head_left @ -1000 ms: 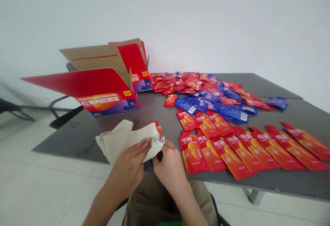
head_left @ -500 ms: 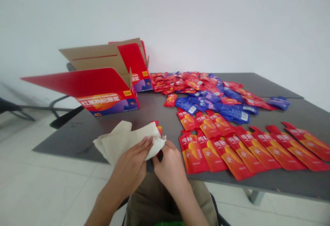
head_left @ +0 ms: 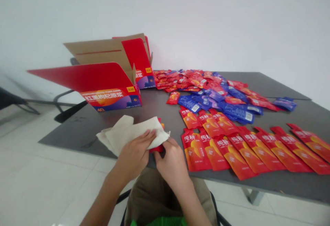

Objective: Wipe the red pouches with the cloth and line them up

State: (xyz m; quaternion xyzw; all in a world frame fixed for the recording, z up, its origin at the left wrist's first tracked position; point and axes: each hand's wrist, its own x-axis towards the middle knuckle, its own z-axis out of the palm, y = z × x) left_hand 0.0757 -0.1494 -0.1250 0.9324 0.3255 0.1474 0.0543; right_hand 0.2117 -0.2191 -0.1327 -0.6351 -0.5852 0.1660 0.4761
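Note:
My left hand (head_left: 136, 152) presses a folded off-white cloth (head_left: 126, 133), its fingers closed over the cloth's right part. Beneath the cloth lies a red sachet (head_left: 157, 147), of which only bits of the edges show. My right hand (head_left: 172, 159) pinches the sachet's near right edge between thumb and fingers, right beside the cloth's corner. To the right, several red sachets with orange fruit prints (head_left: 197, 152) lie face up in an overlapping row along the table's front edge, with a shorter row behind them.
Two open red and purple cartons (head_left: 110, 100) stand at the table's left, flaps raised. Behind the rows, a loose heap of red and blue sachets (head_left: 190, 79) spreads across the grey table (head_left: 154, 105). A black chair (head_left: 72, 110) stands beyond the left edge.
The view has shifted slightly. Both hands stay at the sachet and cloth; a little more red of the sachet shows between them.

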